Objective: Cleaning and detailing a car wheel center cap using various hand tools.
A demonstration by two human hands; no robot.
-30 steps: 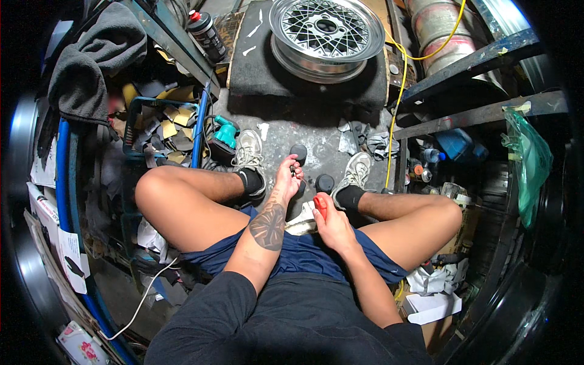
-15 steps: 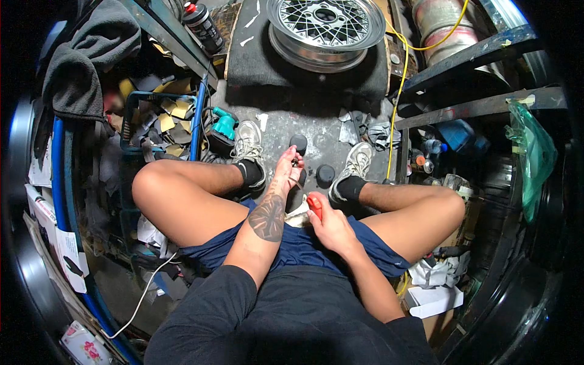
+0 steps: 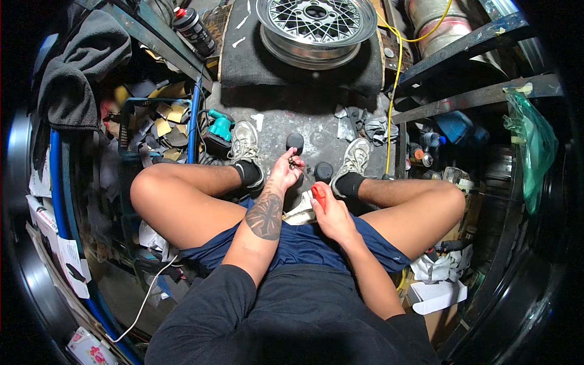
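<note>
In my right hand [image 3: 333,214] is a screwdriver [image 3: 318,193] with a red handle, its thin shaft slanting up toward the other hand. The fingers of my left hand [image 3: 287,170] are closed round a small dark metal piece [image 3: 294,162], whose exact kind is too small to tell. The shaft's tip reaches this piece or lies close to it; contact is hard to see. Just beyond my left fingers a black round cap [image 3: 294,142] sits on the floor, and a second black cap [image 3: 323,171] is beside my right shoe. Some white cloth [image 3: 301,211] lies between my thighs.
A silver multi-spoke wheel rim [image 3: 316,42] rests on a dark padded stand [image 3: 243,76] ahead. A teal power sander [image 3: 220,126] lies by my left shoe. Scraps fill a blue crate [image 3: 128,125] at left. A yellow cable [image 3: 394,91] runs down the right, near metal racks.
The view has shifted slightly. My left fingers have turned and now show the small metal piece more openly. My right hand, with the screwdriver, has moved a little up and right.
</note>
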